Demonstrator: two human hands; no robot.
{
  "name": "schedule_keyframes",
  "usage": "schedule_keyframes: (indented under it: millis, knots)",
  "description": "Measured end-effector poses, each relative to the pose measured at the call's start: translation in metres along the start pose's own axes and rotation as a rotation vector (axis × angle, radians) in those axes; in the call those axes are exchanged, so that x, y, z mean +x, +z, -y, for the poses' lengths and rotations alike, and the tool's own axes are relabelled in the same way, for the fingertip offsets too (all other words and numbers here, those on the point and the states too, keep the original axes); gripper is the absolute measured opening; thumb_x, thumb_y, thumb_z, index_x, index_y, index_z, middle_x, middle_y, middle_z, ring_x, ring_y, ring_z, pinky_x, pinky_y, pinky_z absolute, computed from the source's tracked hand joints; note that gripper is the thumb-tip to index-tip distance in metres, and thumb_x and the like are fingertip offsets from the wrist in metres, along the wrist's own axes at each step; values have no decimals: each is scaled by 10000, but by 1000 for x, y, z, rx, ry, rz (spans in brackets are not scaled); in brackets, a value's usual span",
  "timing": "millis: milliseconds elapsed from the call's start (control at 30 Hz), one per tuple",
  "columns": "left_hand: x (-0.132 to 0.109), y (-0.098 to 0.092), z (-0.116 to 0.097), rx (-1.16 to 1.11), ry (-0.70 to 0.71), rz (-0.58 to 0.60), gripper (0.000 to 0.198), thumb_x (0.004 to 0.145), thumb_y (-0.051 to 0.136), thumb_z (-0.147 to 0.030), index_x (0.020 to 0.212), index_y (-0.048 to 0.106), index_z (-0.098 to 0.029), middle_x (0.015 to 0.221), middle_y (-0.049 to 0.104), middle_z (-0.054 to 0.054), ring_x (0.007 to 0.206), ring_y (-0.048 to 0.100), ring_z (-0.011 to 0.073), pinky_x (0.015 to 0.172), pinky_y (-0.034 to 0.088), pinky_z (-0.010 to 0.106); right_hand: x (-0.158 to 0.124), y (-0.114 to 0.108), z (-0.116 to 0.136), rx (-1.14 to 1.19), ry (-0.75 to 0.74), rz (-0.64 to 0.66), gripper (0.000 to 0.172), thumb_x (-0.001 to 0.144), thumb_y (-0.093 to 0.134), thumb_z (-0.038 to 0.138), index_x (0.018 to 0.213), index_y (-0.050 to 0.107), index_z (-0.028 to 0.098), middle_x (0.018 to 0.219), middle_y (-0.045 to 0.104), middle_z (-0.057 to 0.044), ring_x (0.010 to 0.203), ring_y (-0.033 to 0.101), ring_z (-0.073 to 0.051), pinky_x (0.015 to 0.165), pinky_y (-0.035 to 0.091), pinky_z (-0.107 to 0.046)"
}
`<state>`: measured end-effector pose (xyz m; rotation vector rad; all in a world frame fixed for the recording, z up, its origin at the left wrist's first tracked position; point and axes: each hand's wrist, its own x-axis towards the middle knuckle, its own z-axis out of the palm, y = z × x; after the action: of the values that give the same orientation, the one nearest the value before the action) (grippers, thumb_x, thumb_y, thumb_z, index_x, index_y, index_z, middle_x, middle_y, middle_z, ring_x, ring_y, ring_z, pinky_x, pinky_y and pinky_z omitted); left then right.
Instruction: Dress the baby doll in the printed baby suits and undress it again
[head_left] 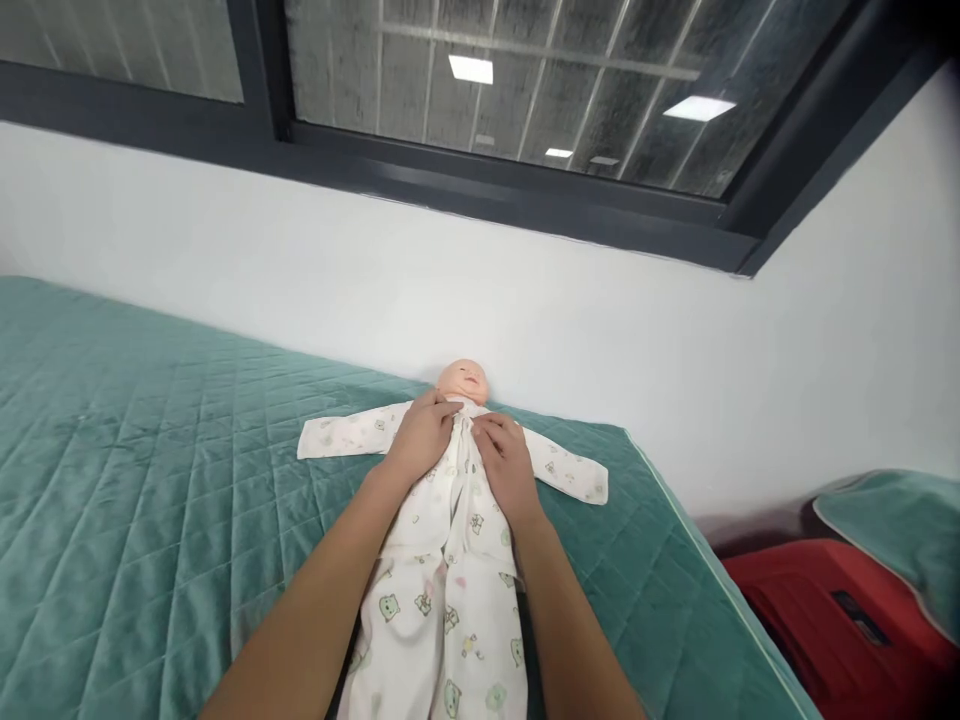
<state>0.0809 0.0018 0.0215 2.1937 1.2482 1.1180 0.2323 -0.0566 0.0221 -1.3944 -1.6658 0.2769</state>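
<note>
A baby doll (463,381) lies on its back with its head toward the wall. It is dressed in a white long-sleeved baby top (480,515) with small printed animals, sleeves spread out to both sides. Matching trousers (480,640) cover its legs and reach toward me. At the neckline, my left hand (426,432) pinches the left front edge of the top. Opposite it, my right hand (504,455) has its fingers closed on the other front edge. Below my hands the two front edges hang slightly apart. What lies under the fingertips is too small to make out.
The doll rests on a green quilted bed cover (187,480). Behind it rises a white wall (337,260) with a dark-framed window (510,180) above. Beyond the bed's right edge sits a red suitcase-like object (817,620), partly under a green cloth (900,530).
</note>
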Motion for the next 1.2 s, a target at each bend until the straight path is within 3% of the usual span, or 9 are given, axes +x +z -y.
schedule_keyframes:
  millis: [133, 233, 500, 767, 933, 1067, 1200]
  knots:
    - [-1, -3, 2, -121, -11, -28, 320, 903, 464, -150, 1064, 735, -203, 966, 634, 67, 996, 601, 190, 970, 461, 341, -2, 0, -1, -1, -83, 35, 319, 972, 431, 331, 1136, 698, 275, 1250, 633, -17, 1205, 494, -188, 1081, 340, -361]
    - [1, -3, 3, -155, -51, -62, 284, 893, 482, -156, 974, 749, -208, 986, 647, 57, 993, 615, 181, 962, 466, 326, 1, 2, -2, 29, -56, 60, 320, 969, 434, 304, 1154, 694, 276, 1258, 649, -2, 1223, 503, -176, 1091, 343, -356]
    - [6, 0, 4, 11, -11, -16, 383, 889, 437, -135, 1129, 720, -230, 1234, 633, 51, 1203, 536, 226, 1079, 399, 368, 6, 6, 1, -2, 50, 59, 337, 967, 423, 322, 1201, 656, 253, 1297, 626, -9, 1255, 459, -197, 1093, 346, -376]
    - [8, 2, 8, 60, -71, 18, 392, 907, 413, -161, 1160, 706, -223, 1249, 647, 34, 1191, 541, 232, 1092, 394, 389, 13, 9, 0, -87, 138, 140, 405, 961, 370, 342, 1258, 639, 283, 1332, 527, -52, 1258, 401, -253, 1115, 293, -451]
    - [5, 3, 8, 29, -16, -63, 336, 915, 442, -171, 1118, 708, -195, 1179, 672, 63, 1151, 558, 235, 1063, 407, 391, 12, 11, -1, -55, 137, 76, 376, 931, 432, 356, 1214, 660, 261, 1272, 546, -79, 1251, 414, -259, 1121, 275, -469]
    - [-10, -4, -10, -118, 44, -252, 203, 916, 532, -246, 971, 720, -193, 983, 699, 46, 978, 610, 194, 917, 464, 322, -10, 8, 13, 16, 107, -143, 286, 906, 487, 346, 1093, 660, 218, 1090, 618, -78, 1035, 541, -230, 926, 441, -390]
    - [-29, -8, -25, -236, -8, -238, 157, 893, 564, -231, 866, 714, -193, 854, 677, 18, 822, 612, 155, 786, 460, 279, -35, 7, 30, 23, 124, -172, 228, 900, 518, 390, 989, 626, 210, 861, 596, -26, 746, 550, -169, 748, 455, -326]
